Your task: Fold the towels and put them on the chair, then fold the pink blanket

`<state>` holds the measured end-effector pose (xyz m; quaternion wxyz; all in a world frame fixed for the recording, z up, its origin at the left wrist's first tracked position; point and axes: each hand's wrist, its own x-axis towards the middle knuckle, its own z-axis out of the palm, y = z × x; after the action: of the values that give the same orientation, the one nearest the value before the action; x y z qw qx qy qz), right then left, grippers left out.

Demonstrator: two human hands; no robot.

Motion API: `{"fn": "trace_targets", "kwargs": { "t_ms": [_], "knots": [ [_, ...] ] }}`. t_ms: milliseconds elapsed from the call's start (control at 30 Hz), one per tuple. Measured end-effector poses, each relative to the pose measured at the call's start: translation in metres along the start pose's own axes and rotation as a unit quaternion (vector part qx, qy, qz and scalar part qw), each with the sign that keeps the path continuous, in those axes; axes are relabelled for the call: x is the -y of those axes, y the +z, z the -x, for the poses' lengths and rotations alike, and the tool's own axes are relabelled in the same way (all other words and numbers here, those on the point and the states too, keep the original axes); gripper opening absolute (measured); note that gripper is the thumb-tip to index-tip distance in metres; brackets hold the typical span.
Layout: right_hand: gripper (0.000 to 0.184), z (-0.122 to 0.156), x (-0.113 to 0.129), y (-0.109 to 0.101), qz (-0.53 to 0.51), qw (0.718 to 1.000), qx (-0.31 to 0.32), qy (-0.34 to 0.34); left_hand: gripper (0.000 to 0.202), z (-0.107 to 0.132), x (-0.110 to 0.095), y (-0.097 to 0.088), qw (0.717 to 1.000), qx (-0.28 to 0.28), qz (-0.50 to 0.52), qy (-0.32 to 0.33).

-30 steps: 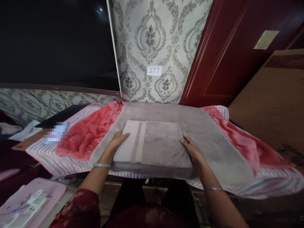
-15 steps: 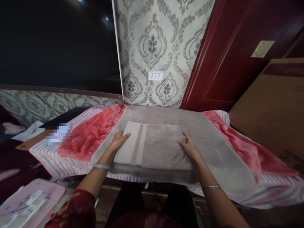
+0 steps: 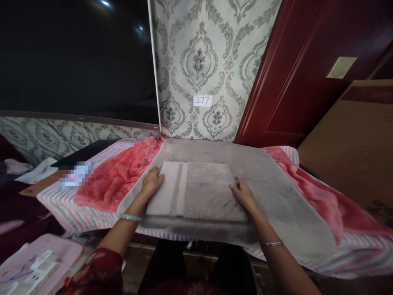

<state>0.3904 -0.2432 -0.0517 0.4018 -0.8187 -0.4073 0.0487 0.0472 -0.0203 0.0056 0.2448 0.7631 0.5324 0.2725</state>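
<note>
A folded grey towel (image 3: 210,190) with a pale band and stripes at its left end lies over a grey plush mat (image 3: 270,196). My left hand (image 3: 151,183) is at the towel's left edge, thumb against the pale end and fingers curled down the side. At the right edge, my right hand (image 3: 244,194) holds the side with its thumb at the rim. The fingertips of both hands are partly hidden at the towel's edges.
A red plush blanket (image 3: 123,172) and a striped cloth (image 3: 61,205) lie under the mat. Behind stand a patterned wall and a large dark screen (image 3: 76,57). A cardboard box (image 3: 353,139) is on the right, a pink lid-like piece (image 3: 66,250) low on the left.
The towel appears slightly lower and nearer me. My left thumb has slid from the towel's top toward its left edge. The view has tilted a little.
</note>
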Motion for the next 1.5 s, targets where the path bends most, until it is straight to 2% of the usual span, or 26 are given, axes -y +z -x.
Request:
{"fn": "trace_targets", "kwargs": {
  "t_ms": [100,167,267,333,400,467,533,733,833,967,1100,1267,1367,1500],
  "knots": [
    [0.063,-0.011,0.044,0.005,0.101,0.992,0.005,-0.072,0.059,-0.006,-0.024,0.011,0.994,0.001,-0.070,0.085],
    [0.061,-0.018,0.085,0.019,0.131,0.980,0.057,-0.140,0.058,-0.009,-0.041,0.024,0.986,0.024,-0.103,0.128],
    [0.061,-0.023,0.139,0.052,0.188,0.953,0.147,-0.185,0.055,-0.007,-0.056,0.047,0.978,0.049,-0.135,0.154],
    [0.060,-0.022,0.161,0.072,0.216,0.933,0.200,-0.208,0.055,-0.002,-0.057,0.058,0.971,0.062,-0.160,0.164],
    [0.059,-0.021,0.168,0.086,0.226,0.916,0.237,-0.230,0.057,0.001,-0.055,0.064,0.963,0.075,-0.196,0.171],
    [0.059,-0.022,0.163,0.092,0.231,0.909,0.250,-0.240,0.058,0.003,-0.052,0.066,0.954,0.084,-0.230,0.175],
    [0.060,-0.027,0.149,0.089,0.243,0.912,0.241,-0.226,0.059,0.002,-0.050,0.065,0.949,0.087,-0.246,0.177],
    [0.061,-0.050,0.086,0.052,0.284,0.939,0.159,-0.106,0.059,-0.001,-0.050,0.066,0.949,0.086,-0.246,0.175],
    [0.063,-0.052,0.062,0.038,0.280,0.946,0.147,-0.062,0.060,-0.001,-0.050,0.067,0.949,0.087,-0.246,0.176],
    [0.065,-0.051,0.051,0.033,0.251,0.958,0.134,-0.029,0.060,-0.001,-0.049,0.068,0.950,0.087,-0.243,0.178],
    [0.066,-0.050,0.049,0.028,0.214,0.969,0.118,-0.025,0.060,-0.002,-0.049,0.067,0.952,0.085,-0.229,0.184],
    [0.065,-0.025,0.038,0.008,0.209,0.974,0.090,0.000,0.054,0.000,-0.051,0.063,0.965,0.065,-0.181,0.178],
    [0.064,-0.003,0.027,-0.003,0.192,0.979,0.064,0.021,0.051,0.004,-0.051,0.061,0.975,0.030,-0.156,0.152],
    [0.061,0.010,0.012,-0.009,0.112,0.992,0.056,0.020,0.050,0.006,-0.041,0.053,0.993,-0.004,-0.096,0.074]
  ]
}}
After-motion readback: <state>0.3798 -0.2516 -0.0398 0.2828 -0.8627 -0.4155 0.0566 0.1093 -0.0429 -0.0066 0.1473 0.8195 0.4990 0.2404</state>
